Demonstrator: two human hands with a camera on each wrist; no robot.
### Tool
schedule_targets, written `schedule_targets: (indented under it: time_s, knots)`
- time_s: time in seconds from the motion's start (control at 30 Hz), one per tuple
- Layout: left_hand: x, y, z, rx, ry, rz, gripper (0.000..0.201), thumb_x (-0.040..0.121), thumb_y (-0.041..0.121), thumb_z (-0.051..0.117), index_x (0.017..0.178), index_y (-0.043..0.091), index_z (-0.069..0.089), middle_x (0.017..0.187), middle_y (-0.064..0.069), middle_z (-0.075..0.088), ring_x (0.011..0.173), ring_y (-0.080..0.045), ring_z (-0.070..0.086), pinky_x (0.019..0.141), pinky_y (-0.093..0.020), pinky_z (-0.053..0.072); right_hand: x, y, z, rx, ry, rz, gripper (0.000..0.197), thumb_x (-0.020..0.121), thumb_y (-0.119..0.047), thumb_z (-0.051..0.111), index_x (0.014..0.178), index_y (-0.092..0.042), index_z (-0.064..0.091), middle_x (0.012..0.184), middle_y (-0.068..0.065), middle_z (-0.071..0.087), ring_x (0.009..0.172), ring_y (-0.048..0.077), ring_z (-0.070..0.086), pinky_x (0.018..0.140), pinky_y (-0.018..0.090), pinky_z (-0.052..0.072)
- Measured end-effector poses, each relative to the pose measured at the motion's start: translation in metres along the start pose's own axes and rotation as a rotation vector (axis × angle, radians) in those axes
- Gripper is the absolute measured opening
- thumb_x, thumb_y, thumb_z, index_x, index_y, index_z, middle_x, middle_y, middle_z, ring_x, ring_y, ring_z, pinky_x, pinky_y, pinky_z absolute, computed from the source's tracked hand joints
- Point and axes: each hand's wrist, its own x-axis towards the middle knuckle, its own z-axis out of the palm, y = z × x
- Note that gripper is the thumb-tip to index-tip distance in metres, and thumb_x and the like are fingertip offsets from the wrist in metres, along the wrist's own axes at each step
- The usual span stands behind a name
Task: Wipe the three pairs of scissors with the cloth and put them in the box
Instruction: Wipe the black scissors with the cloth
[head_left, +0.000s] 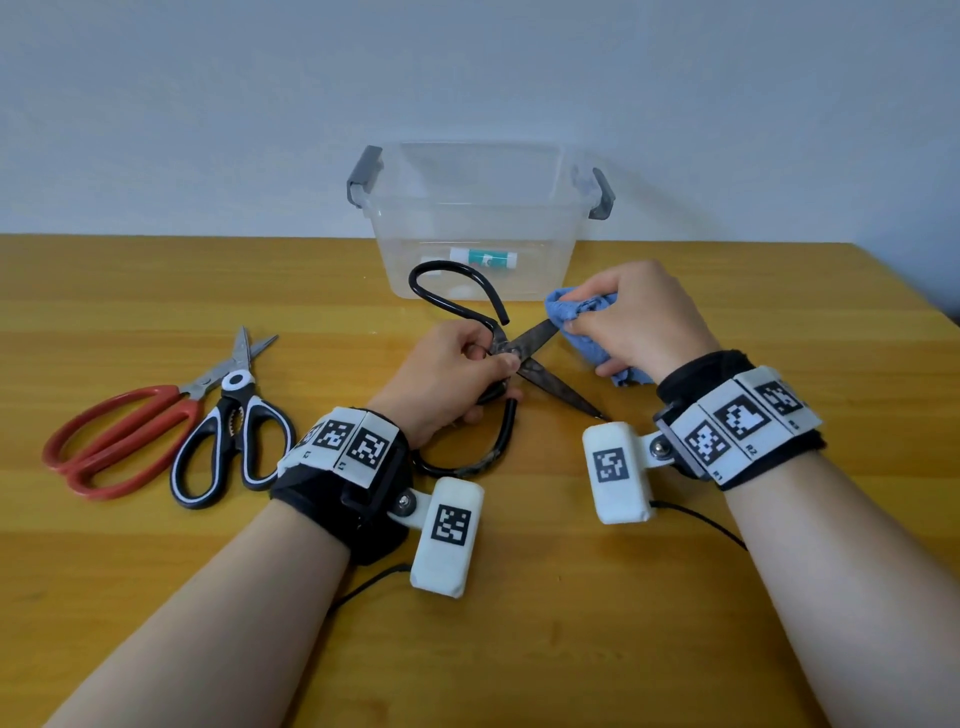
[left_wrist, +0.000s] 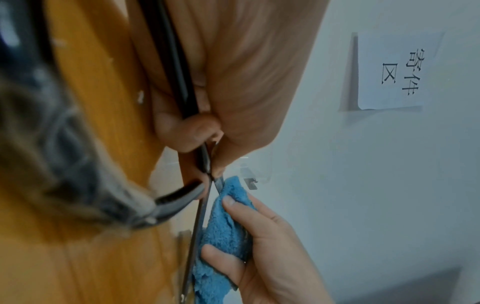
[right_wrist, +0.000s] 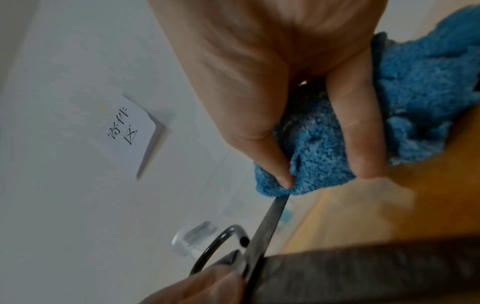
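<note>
My left hand grips the black iron scissors near their pivot, blades spread open above the table. My right hand pinches the blue cloth around the upper blade's tip. In the right wrist view the thumb and a finger squeeze the cloth over the blade. The left wrist view shows the cloth against the thin blade. Red-handled scissors and black-and-white-handled scissors lie on the table at the left. The clear plastic box stands behind the hands.
The box has grey latches and holds a small white-and-green tube. The wooden table meets a pale wall behind the box. A paper sign hangs on the wall.
</note>
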Motion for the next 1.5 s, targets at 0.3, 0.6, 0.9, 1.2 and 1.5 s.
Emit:
schedule_targets:
  time_s: [0.3, 0.6, 0.9, 1.2, 1.5]
  knots:
    - [0.001, 0.001, 0.001, 0.059, 0.017, 0.018, 0.028, 0.100, 0.012, 0.063, 0.083, 0.013, 0.041, 0.089, -0.018, 0.059, 0.050, -0.006, 0.067, 0.036, -0.020, 0.036, -0.015, -0.022, 0.013, -0.024, -0.203, -0.066, 0.017, 0.086, -0.027, 0.078, 0.101, -0.034, 0.074, 0.114, -0.007, 0.061, 0.044, 0.026, 0.067, 0.049, 0.034, 0.060]
    - [0.001, -0.002, 0.000, 0.024, -0.001, 0.024, 0.033, 0.101, 0.014, 0.064, 0.079, 0.015, 0.038, 0.084, -0.014, 0.048, 0.080, -0.019, 0.079, 0.037, -0.021, 0.037, -0.001, -0.003, 0.010, -0.059, 0.016, -0.017, 0.014, 0.092, -0.026, 0.071, 0.105, -0.030, 0.074, 0.116, -0.006, 0.069, 0.039, 0.022, 0.065, 0.041, 0.029, 0.054]
    - [0.004, -0.003, 0.001, 0.064, 0.000, 0.045, 0.029, 0.100, 0.012, 0.062, 0.082, 0.014, 0.040, 0.088, -0.016, 0.056, 0.066, -0.013, 0.075, 0.038, -0.023, 0.037, -0.010, -0.021, 0.010, -0.088, -0.276, -0.052, 0.021, 0.094, -0.026, 0.071, 0.115, -0.031, 0.074, 0.114, -0.003, 0.061, 0.043, 0.024, 0.065, 0.046, 0.030, 0.056]
    - [0.000, -0.004, 0.002, 0.052, -0.010, 0.037, 0.036, 0.103, 0.014, 0.059, 0.077, 0.016, 0.036, 0.074, -0.013, 0.049, 0.075, -0.013, 0.078, 0.037, -0.021, 0.036, -0.002, -0.011, 0.005, -0.178, -0.059, -0.075, 0.018, 0.096, -0.029, 0.066, 0.111, -0.031, 0.075, 0.114, 0.002, 0.072, 0.035, 0.022, 0.062, 0.039, 0.026, 0.049]
    - [-0.004, -0.001, 0.002, 0.051, 0.006, 0.082, 0.023, 0.102, 0.009, 0.059, 0.086, 0.010, 0.043, 0.089, -0.032, 0.061, 0.045, 0.000, 0.062, 0.035, -0.019, 0.034, -0.010, -0.019, 0.015, -0.173, -0.170, -0.120, 0.016, 0.095, -0.029, 0.068, 0.103, -0.042, 0.075, 0.106, -0.005, 0.067, 0.026, 0.015, 0.051, 0.033, 0.020, 0.038]
